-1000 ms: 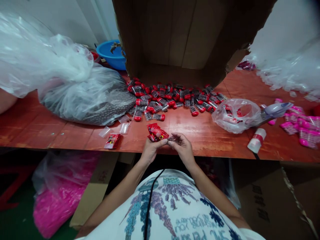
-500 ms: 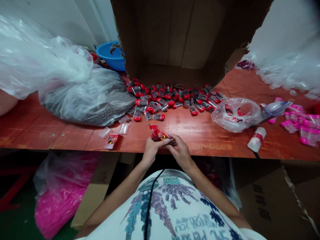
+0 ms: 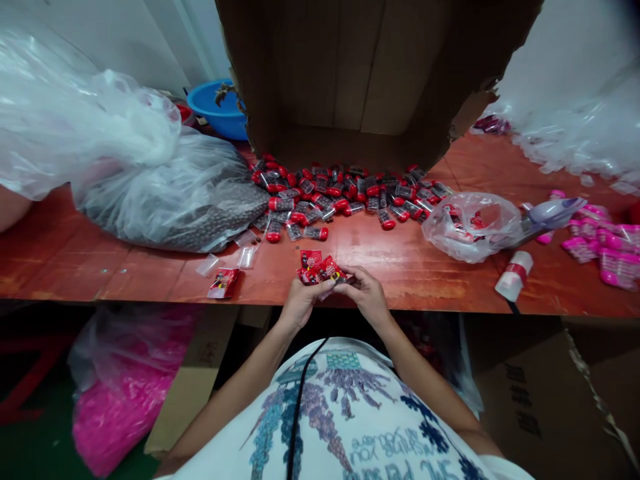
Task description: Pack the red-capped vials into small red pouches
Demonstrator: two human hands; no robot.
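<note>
Near the table's front edge, my left hand [image 3: 300, 303] is closed on several small red printed cards [image 3: 311, 261], which fan out above its fingers. My right hand [image 3: 369, 293] pinches the right side of the same bunch, its fingertips meeting the left thumb. Part of what the fingers hold is hidden. To the left lies a small stack of similar red cards [image 3: 223, 283], beside little clear plastic pieces [image 3: 247, 257]. Beyond the hands spreads a pile of small clear containers with red caps [image 3: 315, 233] and dark contents.
A large cardboard box [image 3: 360, 127] opens over the pile. At left slumps a clear bag of dark beads [image 3: 200, 217], with a blue basin [image 3: 217, 110] behind it. On the right are a plastic bag [image 3: 453, 247], a purple-handled scoop [image 3: 553, 212], a white roll [image 3: 514, 277] and pink packs [image 3: 617, 260].
Between my hands the red cards have shifted and spread, showing more of their printed faces. My right fingers have moved slightly along the bunch. The table items stay put.
</note>
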